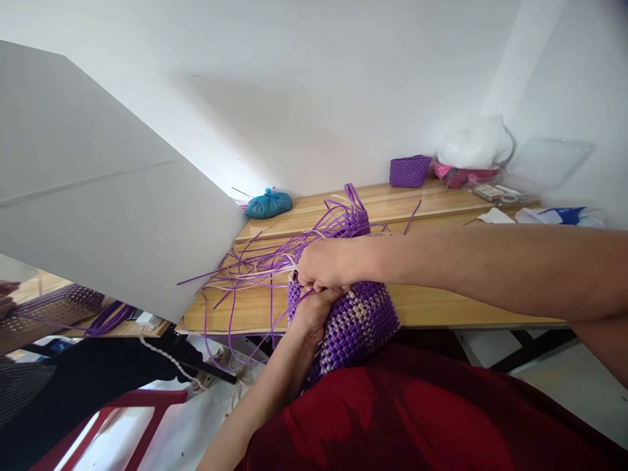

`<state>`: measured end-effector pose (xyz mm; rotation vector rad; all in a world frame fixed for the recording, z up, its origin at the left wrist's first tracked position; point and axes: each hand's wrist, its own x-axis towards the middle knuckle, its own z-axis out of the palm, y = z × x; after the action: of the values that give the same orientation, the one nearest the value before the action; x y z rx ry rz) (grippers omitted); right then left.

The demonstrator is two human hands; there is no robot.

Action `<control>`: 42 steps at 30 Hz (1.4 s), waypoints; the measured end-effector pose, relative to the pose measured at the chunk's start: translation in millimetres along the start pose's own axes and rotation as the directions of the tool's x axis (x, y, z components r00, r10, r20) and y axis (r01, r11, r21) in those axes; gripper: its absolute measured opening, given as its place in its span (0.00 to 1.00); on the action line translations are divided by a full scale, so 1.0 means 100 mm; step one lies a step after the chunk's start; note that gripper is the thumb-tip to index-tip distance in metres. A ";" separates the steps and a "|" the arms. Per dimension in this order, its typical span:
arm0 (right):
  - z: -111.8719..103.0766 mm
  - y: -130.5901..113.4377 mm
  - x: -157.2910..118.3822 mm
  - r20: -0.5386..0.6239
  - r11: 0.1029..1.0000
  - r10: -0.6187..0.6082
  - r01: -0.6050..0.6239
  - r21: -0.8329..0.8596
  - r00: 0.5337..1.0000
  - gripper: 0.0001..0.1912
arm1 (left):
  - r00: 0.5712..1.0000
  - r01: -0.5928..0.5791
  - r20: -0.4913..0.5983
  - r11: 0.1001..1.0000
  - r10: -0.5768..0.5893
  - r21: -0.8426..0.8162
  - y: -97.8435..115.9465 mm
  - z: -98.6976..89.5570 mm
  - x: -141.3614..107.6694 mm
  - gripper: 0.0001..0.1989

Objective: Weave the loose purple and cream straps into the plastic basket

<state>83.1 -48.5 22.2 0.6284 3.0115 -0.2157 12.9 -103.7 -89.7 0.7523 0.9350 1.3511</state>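
Note:
A purple and cream woven plastic basket (360, 320) rests tilted against my lap at the table's front edge. Long loose purple and cream strips (255, 261) fan out from its rim to the left. My left hand (316, 307) reaches up from below, its fingers closed at the basket's rim. Just above it, my right hand (321, 261) is a fist with the arm crossing from the right, closed around strips at the rim. A purple strip runs out between the two hands. My fingertips are partly hidden.
On the wooden table (441, 301) stand a blue plastic bag (269, 204), a small purple basket (409, 171) and a white bundle (475, 144). A grey partition (122, 170) rises on the left. Beyond it, another person's hand (7, 297) is at a woven basket (59, 309).

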 end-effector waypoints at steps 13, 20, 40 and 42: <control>-0.08 0.05 0.02 0.052 0.981 -0.131 0.137 -0.136 0.990 0.03 | 0.994 0.098 -0.035 0.988 -0.102 -0.121 0.03 -0.05 -0.04 0.21; 0.23 0.08 -0.52 -0.503 0.984 -0.167 0.111 -0.139 0.848 0.11 | 0.993 0.120 0.002 0.986 -0.121 -0.116 0.02 -0.09 -0.03 0.15; 0.98 -0.19 -1.24 -0.686 0.893 0.337 0.012 0.451 0.645 0.06 | 0.989 0.143 0.044 0.987 -0.140 -0.070 -0.05 -0.17 -0.04 0.16; 0.98 -0.21 -1.25 -0.677 0.831 0.347 0.121 0.542 0.650 0.04 | 0.989 0.144 0.036 0.985 -0.141 -0.092 -0.05 -0.16 -0.03 0.17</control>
<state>192.1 -131.6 -60.9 1.2368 3.6733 -1.1201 0.8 -108.4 -101.5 0.6203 0.8790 1.2464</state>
